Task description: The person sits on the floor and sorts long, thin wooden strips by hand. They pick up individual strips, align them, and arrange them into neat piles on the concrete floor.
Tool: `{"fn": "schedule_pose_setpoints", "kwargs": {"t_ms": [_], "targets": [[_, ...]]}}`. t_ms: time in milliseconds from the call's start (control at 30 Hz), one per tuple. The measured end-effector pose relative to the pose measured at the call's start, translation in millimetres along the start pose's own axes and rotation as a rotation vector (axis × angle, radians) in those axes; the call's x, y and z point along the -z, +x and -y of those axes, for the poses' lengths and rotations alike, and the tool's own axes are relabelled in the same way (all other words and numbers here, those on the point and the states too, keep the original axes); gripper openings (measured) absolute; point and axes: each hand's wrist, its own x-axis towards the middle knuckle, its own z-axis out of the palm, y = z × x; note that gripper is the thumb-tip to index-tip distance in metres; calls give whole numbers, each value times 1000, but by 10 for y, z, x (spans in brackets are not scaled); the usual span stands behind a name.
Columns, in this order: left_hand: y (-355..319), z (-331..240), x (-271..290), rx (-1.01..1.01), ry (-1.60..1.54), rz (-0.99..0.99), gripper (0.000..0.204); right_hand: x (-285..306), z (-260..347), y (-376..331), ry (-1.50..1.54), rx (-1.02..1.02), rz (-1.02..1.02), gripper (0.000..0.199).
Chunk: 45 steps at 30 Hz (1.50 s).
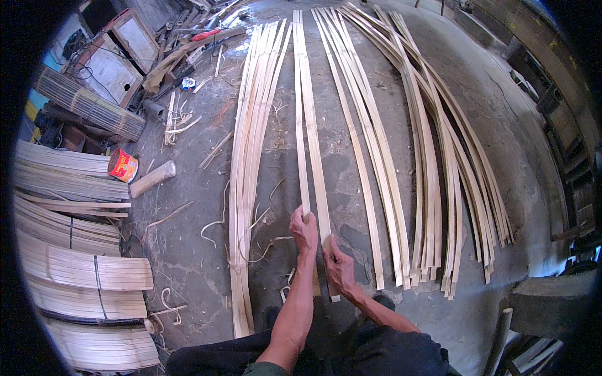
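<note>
Two long pale bamboo strips lie side by side down the middle of the concrete floor, their far ends close together. My left hand (304, 233) is closed round the near end of the left strip (300, 131). A little nearer to me, my right hand (339, 264) grips the right strip (318, 194), whose end sticks out below the fingers. To the left lies a loose pile of strips (251, 144). On the right a few separate strips (370, 135) fan toward me, and beyond them thicker piles (433, 188) overlap and cross.
Tied bundles of slats (94, 269) are stacked along the left side. Beside them stand a red and orange tin (123, 165) and a short wooden cylinder (153, 179). Curled shavings (210, 233) litter the floor. A rolled slatted mat (91, 103) lies at the far left.
</note>
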Motion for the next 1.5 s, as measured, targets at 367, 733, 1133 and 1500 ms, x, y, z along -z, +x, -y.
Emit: {"fn": "schedule_pose_setpoints", "kwargs": {"t_ms": [367,733,1133,1500], "targets": [[-69,184,123,-46,66,25,35,-59,-44,-153,-190,-98,236,59],[-159,109,78,-9,93,77,39,-66,-222,-149,-306,106,302,71],[-152,174,100,-67,193,47,43,-1,-77,-287,-101,180,65,68],[-361,-7,-20,-4,287,161,49,379,-270,-170,-231,161,5,55]]}}
